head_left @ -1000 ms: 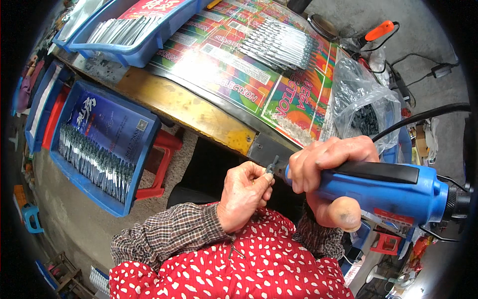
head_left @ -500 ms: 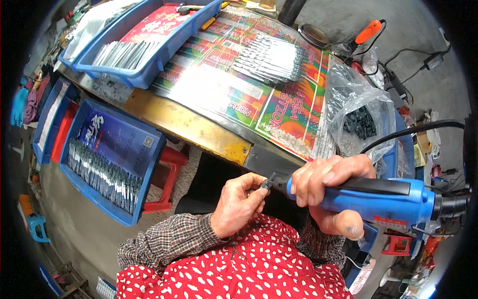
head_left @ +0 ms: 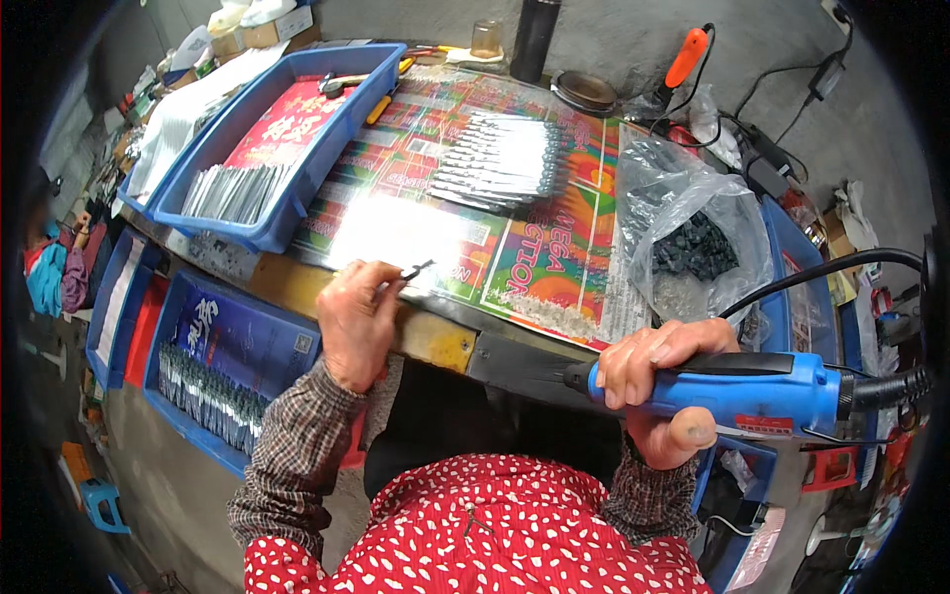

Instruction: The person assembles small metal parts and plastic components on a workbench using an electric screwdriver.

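Observation:
Over the table's near edge, my left hand [head_left: 358,322] is closed, its fingertips pinching a small, slender dark piece [head_left: 420,268] that points to the right. My right hand [head_left: 665,381] is wrapped around a blue, corded electric screwdriver [head_left: 737,389]. The tool lies level, its dark tip toward the left, just off the table edge. Beyond my hands, a row of slender silver pieces with dark ends [head_left: 503,163] lies on colourful printed sheeting [head_left: 450,223]. A clear plastic bag [head_left: 683,198] of small black parts [head_left: 698,246] sits at the right.
A blue tray [head_left: 267,223] with silver strips and a red sheet stands on the table's left. Below it, another blue tray [head_left: 198,450] holds many dark-ended pieces. The tool's black cable [head_left: 836,265] arches at the right. A dark cylinder [head_left: 535,42] stands at the back.
My left hand has moved up and left from the screwdriver's tip to the table edge, carrying the small dark piece. My right hand still grips the screwdriver. The view has shifted slightly.

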A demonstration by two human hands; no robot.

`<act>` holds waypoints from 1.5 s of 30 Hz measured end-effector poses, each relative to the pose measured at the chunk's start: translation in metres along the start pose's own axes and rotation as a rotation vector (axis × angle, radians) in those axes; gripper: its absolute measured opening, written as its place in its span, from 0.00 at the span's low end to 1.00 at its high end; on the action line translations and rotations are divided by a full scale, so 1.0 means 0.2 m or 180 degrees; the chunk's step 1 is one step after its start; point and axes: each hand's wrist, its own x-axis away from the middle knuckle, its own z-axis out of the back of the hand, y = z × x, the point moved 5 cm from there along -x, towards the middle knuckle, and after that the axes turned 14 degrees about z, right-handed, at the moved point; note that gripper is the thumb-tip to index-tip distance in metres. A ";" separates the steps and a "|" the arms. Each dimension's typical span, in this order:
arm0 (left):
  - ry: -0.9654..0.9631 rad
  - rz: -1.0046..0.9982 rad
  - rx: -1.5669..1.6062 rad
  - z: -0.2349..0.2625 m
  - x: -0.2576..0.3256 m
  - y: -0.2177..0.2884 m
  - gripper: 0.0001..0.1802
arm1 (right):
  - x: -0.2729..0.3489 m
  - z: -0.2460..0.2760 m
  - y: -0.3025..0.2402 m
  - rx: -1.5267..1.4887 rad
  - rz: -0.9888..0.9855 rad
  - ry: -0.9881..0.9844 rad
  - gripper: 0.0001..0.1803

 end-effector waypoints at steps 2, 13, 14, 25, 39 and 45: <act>0.0130 -0.0116 -0.0127 0.00 -0.06 -0.07 0.05 | 0.00 0.01 -0.01 0.0060 -0.0024 0.0123 0.32; 0.0566 -0.0683 -0.1556 -0.08 -0.30 -0.03 0.04 | 0.00 0.09 -0.04 0.0408 -0.0036 0.0427 0.30; 0.0481 -0.0787 -0.1365 -0.14 -0.32 0.03 0.04 | 0.00 0.10 -0.04 0.0452 -0.0025 0.0479 0.29; -0.0171 -0.1542 -0.0708 -0.56 -0.38 0.43 0.10 | 0.02 0.17 -0.06 0.0428 0.0006 0.0623 0.29; -0.0021 -0.1829 -0.1231 -0.69 -0.39 0.47 0.10 | 0.02 0.20 -0.06 0.0840 -0.0012 0.0747 0.29; 0.0093 -0.2071 -0.1305 -0.72 -0.37 0.48 0.04 | 0.04 0.21 -0.07 0.0504 -0.0154 0.0713 0.29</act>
